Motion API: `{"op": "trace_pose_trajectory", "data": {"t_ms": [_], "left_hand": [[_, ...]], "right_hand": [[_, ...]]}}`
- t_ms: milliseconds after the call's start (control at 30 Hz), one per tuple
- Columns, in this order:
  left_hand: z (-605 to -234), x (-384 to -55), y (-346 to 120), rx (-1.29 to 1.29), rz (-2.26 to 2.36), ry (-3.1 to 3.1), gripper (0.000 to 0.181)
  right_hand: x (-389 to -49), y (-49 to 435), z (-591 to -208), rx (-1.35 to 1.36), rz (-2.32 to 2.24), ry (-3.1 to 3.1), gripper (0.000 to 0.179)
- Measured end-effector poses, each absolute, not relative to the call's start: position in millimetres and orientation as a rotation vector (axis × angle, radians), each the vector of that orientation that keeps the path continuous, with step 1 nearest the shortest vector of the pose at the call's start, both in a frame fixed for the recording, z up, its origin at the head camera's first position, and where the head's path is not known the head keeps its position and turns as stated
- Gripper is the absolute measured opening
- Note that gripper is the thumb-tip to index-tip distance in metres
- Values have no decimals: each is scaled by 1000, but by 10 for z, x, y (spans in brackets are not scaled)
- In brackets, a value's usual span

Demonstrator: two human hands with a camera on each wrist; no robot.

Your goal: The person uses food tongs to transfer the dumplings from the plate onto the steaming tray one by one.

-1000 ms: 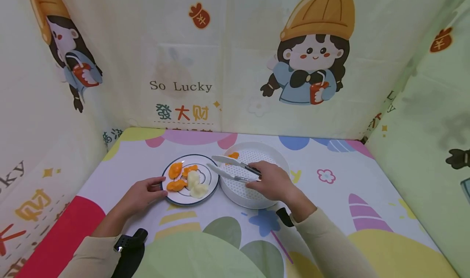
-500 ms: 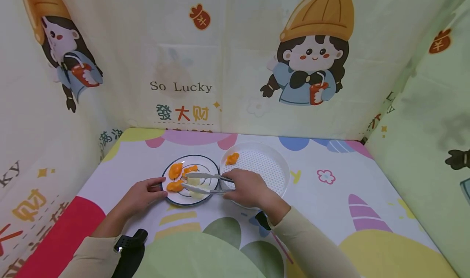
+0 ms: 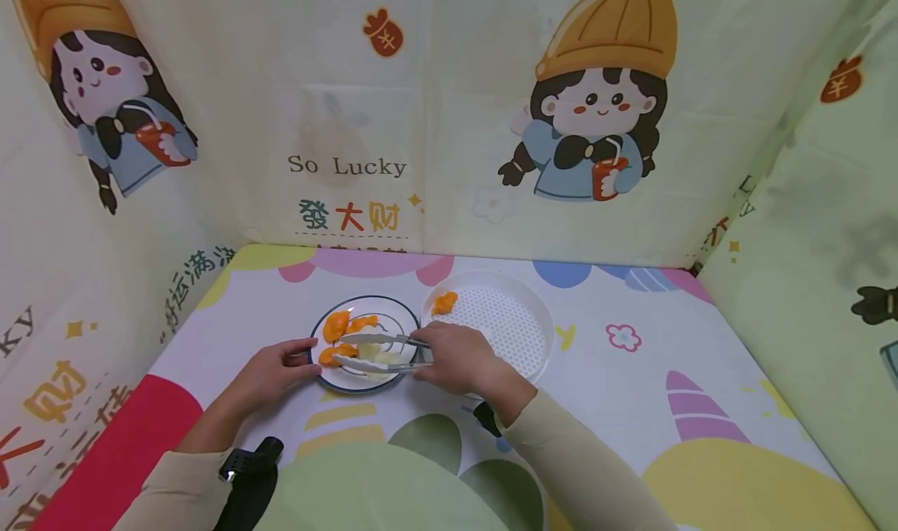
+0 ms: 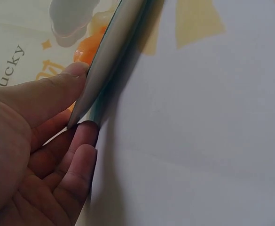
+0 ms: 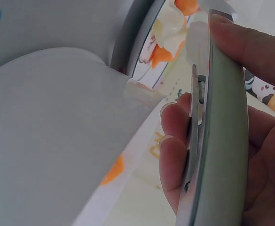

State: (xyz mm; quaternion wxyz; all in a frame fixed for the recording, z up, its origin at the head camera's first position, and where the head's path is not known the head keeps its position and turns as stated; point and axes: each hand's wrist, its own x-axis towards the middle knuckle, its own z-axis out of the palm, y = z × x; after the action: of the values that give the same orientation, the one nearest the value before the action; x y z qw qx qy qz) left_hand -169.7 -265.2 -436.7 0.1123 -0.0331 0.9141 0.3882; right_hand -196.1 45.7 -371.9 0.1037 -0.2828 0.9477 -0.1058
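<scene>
Long silver-grey tongs [image 3: 386, 367] are gripped by right hand [image 3: 459, 357] over blue-rimmed round white plate [image 3: 368, 306], edge pinched by left hand [image 3: 281, 369]!

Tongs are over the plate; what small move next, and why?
Probably squeeze the tongs gently in the right hand: in the head view their arms stand apart with pale pieces seemingly between them, and the left hand holds the plate.

Tongs [image 3: 386, 339] — arms parted — extend over the dark-rimmed white plate [image 3: 401, 323] holding orange pieces [image 3: 336, 326] and pale pieces [image 3: 368, 351].
</scene>
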Motion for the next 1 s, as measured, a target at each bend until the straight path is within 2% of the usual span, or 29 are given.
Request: {"op": "trace_pose_trajectory", "data": {"t_ms": [233,467,1000], "left_hand": [[-4371,-1701,-2663,-80,1133,2694,69],[-4380,-1704,-2656,-79,1127,2700,69],[-4410,-1703,-2647,-107,1124,2699,68]], "right_hand": [[-1961,388,-3747,-836,-267,2810,56],[-1955,372,-3705,-837,-257,2825,44],[-1857,436,-3678,-795,-289,2775,58]]}}
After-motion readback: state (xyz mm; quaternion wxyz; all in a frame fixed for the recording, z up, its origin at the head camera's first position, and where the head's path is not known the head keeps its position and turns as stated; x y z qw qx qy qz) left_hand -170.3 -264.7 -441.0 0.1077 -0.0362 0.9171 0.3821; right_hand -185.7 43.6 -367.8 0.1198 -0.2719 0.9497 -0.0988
